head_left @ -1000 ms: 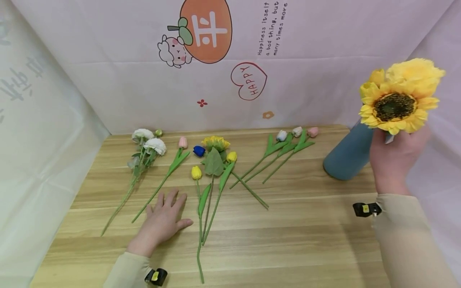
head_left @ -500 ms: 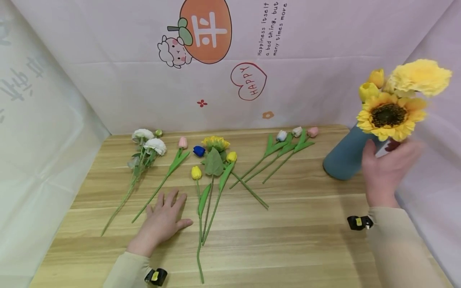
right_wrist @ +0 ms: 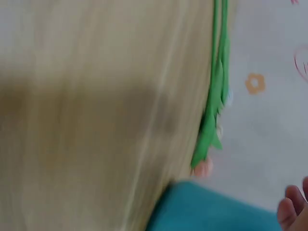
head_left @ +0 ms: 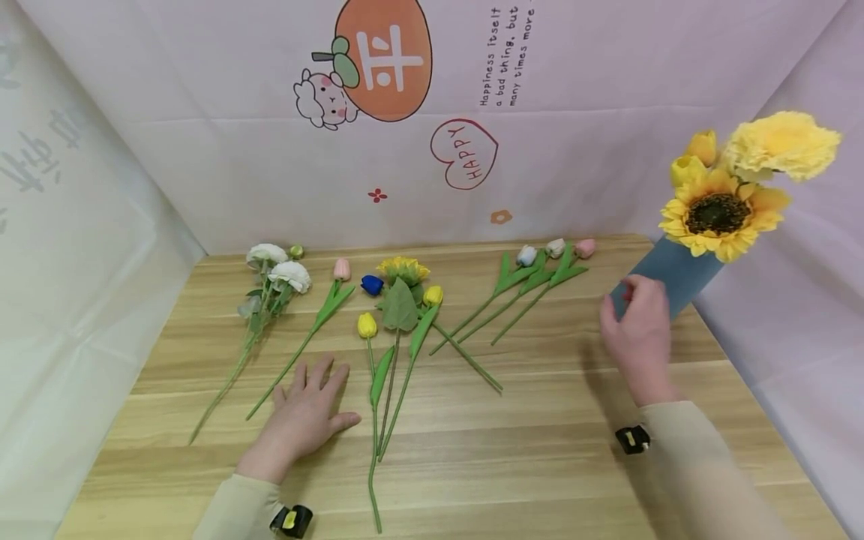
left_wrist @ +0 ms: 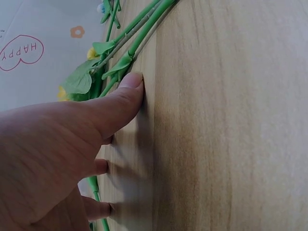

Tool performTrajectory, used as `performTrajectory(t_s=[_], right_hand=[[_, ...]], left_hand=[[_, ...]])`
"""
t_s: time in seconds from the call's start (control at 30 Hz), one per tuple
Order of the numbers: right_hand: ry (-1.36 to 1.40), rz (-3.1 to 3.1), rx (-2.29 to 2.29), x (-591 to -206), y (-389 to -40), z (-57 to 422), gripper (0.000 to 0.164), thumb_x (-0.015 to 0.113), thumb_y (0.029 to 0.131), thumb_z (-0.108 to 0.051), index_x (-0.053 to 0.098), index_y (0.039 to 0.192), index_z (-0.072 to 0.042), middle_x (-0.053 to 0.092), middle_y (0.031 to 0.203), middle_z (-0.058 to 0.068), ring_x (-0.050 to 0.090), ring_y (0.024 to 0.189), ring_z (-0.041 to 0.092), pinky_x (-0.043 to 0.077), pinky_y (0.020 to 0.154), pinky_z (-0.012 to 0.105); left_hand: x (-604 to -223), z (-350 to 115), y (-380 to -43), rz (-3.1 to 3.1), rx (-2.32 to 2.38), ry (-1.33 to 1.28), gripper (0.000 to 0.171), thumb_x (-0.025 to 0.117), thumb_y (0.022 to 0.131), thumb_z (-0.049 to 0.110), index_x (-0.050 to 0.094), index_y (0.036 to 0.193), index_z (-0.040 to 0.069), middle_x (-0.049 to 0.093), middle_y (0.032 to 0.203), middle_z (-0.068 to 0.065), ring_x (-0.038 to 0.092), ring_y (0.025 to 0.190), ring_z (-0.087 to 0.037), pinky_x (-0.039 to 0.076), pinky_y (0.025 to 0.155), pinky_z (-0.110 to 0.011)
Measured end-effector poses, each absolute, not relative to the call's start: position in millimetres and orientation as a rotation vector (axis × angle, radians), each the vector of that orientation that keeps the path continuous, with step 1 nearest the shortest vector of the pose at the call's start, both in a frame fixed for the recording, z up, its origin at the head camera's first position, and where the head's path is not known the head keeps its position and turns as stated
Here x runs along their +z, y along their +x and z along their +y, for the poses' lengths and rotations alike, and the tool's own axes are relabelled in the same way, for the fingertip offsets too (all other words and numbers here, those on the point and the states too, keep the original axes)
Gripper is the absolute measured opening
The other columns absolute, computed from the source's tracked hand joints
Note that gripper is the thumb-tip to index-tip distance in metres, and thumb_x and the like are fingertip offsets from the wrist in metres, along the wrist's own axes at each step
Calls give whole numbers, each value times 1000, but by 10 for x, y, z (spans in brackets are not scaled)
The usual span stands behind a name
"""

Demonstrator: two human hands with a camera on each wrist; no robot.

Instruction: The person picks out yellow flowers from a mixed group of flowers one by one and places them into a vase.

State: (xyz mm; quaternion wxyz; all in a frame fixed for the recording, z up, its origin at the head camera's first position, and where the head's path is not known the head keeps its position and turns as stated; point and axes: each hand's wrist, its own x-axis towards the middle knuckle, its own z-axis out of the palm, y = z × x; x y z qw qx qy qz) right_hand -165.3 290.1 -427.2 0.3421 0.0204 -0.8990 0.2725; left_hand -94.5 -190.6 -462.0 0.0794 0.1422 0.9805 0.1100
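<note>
A teal vase (head_left: 683, 271) stands at the right of the table, holding a sunflower (head_left: 718, 214), two yellow tulips (head_left: 688, 171) and a ruffled yellow flower (head_left: 786, 146). My right hand (head_left: 637, 330) is in front of it with loosely bent fingers and nothing in them, overlapping the vase's lower part. In the right wrist view, fingertips (right_wrist: 288, 211) show beside the blurred vase (right_wrist: 211, 207). Spread out on the wood, my left hand (head_left: 307, 409) rests between a pink tulip (head_left: 341, 270) and a yellow tulip (head_left: 367, 325); its thumb (left_wrist: 120, 98) lies near green stems.
White flowers (head_left: 290, 276) lie at the far left. A blue tulip (head_left: 371, 284), a second sunflower (head_left: 403, 268) and another yellow tulip (head_left: 433, 295) lie mid-table. Pale and pink tulips (head_left: 584, 249) are at the back right. A printed cloth (head_left: 574, 165) hangs behind the table (head_left: 513, 465).
My right hand has come away from the flowers at the vase's mouth, moving down and left across the vase. The blooms now stand spread apart. The left hand stays where it was.
</note>
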Motion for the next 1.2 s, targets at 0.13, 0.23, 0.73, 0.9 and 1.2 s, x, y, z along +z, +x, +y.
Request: performTrajectory(t_s=[0.13,0.23,0.73,0.9,1.2], right_hand=[[197,-2494,659,-4355,-1666,2684,34,59,90,-5,49,119,9,48,96,25,46,87,40,41,72,55],[301,-2601,627,-4419,-1660,2529,36,60,91,-7,49,122,7,51,99,24,47,92,40,43,73,55],[677,-2789,392,-4691,-1561,1876,32,64,93,-23,60,117,-2,63,101,11,58,94,28,54,78,45],[727,-2811,394,-4747,-1522,1732,25,64,93,-25,62,109,-5,63,95,6,60,86,23,55,72,41],[815,-2820,321,-4776,-1454,1585,22,69,89,-30,56,82,-14,49,74,-3,46,65,15,45,54,33]], left_hand=[[-4611,-1901,-940,2933,320,417,77,65,87,53,37,148,13,24,154,-20,15,133,-58,21,90,-84],[-4603,-1894,-940,2934,308,414,77,64,87,53,37,148,14,25,154,-20,16,133,-57,21,91,-83],[-4626,-1821,-871,2974,395,406,75,64,88,53,40,146,11,41,144,-21,33,129,-51,29,96,-75],[-4577,-1675,-787,3032,411,399,55,64,90,48,60,122,4,59,113,-15,54,105,-37,45,92,-56],[-4547,-1419,-706,2900,597,238,33,67,89,40,50,71,18,48,59,4,44,51,-13,38,43,-31]])
